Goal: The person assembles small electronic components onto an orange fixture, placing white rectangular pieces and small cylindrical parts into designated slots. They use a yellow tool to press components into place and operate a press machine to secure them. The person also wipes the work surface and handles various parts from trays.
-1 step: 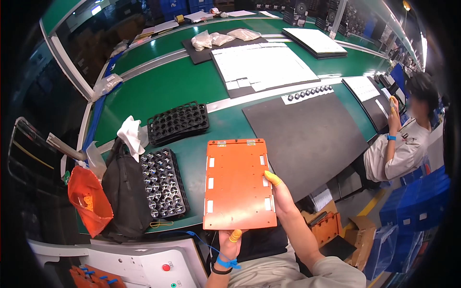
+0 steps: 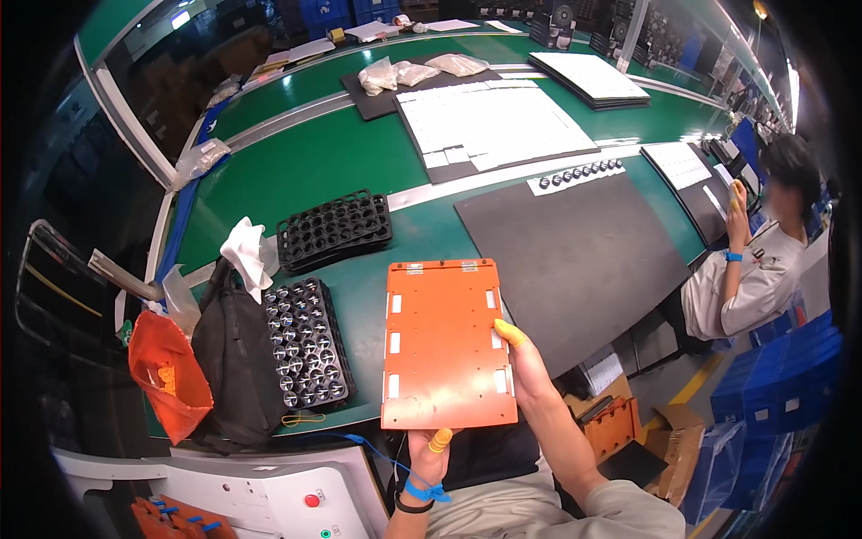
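An orange flat panel [image 2: 446,346] with small hinges along its far edge and white rectangular cut-outs down both sides is held up in front of me. My left hand [image 2: 429,456], with a yellow finger cot on the thumb and a blue wrist strap, grips its near edge from below; most of its fingers are hidden under the panel. Along the right edge, my right hand [image 2: 530,368] holds on with its yellow-covered thumb against the side, its other fingers out of sight beneath.
Left of the panel stands a black tray filled with round shiny parts [image 2: 305,346]; behind it are stacked black trays [image 2: 334,232]. A dark mat [image 2: 575,260] bears a row of small round parts. Near the left edge are a black bag [image 2: 235,359] and an orange pouch [image 2: 171,373]. A co-worker [image 2: 754,260] sits right.
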`<state>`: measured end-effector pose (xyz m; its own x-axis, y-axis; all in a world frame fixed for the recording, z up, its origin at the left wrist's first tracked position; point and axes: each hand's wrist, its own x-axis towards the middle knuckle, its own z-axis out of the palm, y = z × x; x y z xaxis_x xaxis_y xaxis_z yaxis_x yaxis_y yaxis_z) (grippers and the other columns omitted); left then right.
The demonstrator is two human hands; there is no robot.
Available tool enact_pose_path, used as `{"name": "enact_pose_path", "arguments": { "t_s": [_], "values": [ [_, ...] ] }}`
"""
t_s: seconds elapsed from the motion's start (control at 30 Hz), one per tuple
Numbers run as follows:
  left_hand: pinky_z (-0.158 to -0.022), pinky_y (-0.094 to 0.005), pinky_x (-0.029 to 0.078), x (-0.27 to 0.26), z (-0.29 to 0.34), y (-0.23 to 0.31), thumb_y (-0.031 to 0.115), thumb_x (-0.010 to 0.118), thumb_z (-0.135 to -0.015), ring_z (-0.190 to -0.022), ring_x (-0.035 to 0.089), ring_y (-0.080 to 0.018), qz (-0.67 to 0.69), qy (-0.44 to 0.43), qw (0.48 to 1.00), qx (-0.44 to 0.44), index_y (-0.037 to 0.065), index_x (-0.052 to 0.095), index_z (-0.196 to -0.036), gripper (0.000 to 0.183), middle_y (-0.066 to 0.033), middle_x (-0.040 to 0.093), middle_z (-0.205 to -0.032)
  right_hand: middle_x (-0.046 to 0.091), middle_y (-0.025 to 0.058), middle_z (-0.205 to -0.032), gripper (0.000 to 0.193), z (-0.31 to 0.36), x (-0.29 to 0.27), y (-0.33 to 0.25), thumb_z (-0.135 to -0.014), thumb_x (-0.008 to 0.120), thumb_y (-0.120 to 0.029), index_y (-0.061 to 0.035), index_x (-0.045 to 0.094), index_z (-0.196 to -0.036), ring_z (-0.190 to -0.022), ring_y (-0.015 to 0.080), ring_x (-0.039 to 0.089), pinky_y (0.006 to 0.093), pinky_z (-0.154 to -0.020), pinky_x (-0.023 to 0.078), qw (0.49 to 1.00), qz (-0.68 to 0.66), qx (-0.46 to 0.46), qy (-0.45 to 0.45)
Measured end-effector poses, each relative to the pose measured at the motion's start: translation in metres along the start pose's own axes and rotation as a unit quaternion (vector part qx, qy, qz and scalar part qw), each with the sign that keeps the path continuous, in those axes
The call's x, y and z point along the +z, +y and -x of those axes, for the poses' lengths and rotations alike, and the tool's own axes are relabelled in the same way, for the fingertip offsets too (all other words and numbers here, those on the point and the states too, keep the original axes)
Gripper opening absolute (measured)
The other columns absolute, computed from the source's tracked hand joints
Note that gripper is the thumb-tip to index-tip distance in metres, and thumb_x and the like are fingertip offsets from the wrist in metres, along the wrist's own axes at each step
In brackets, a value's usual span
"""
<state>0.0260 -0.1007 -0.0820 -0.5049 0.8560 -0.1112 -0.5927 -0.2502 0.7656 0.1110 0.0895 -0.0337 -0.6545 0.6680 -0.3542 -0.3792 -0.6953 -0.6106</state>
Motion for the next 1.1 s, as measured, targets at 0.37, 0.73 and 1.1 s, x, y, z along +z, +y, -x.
{"name": "enact_pose_path", "arguments": {
  "t_s": [0.37,0.73,1.1],
  "values": [
    [-0.088,-0.0372,0.058,-0.014,0.005,0.028,0.034,0.088,-0.075,-0.103,0.068,-0.0226,-0.130,0.057,0.989,0.043,-0.002,0.049,-0.133,0.079,-0.0118,0.064,-0.118,0.057,0.0101,-0.133,0.044,-0.004,0.002,-0.015,-0.104,0.048,-0.028,-0.0012,0.050,-0.139,-0.117,0.0176,0.058,0.0334,-0.101,0.046,0.998,-0.021,0.044,-0.032],
    [-0.077,-0.0246,0.055,-0.001,-0.010,0.052,0.008,0.090,-0.071,-0.090,0.069,-0.0134,-0.273,0.134,0.949,0.079,-0.010,0.065,-0.113,0.052,-0.0109,0.071,-0.102,0.035,0.0183,-0.155,0.067,0.048,-0.005,-0.028,-0.092,0.069,-0.023,-0.0054,0.039,-0.149,-0.145,0.0315,0.032,0.0431,-0.117,0.028,0.779,0.518,-0.321,-0.146],
    [-0.052,-0.0198,0.041,-0.005,-0.033,0.047,0.008,0.093,-0.064,-0.060,0.048,-0.0044,-0.466,0.170,0.853,0.162,-0.009,0.068,-0.114,0.059,-0.0050,0.062,-0.107,0.046,0.0181,-0.147,0.056,0.014,-0.013,-0.049,-0.089,0.073,-0.016,-0.0020,0.051,-0.138,-0.139,0.0342,0.043,0.0413,-0.114,0.035,0.731,0.564,-0.377,-0.078]
  ]
}}
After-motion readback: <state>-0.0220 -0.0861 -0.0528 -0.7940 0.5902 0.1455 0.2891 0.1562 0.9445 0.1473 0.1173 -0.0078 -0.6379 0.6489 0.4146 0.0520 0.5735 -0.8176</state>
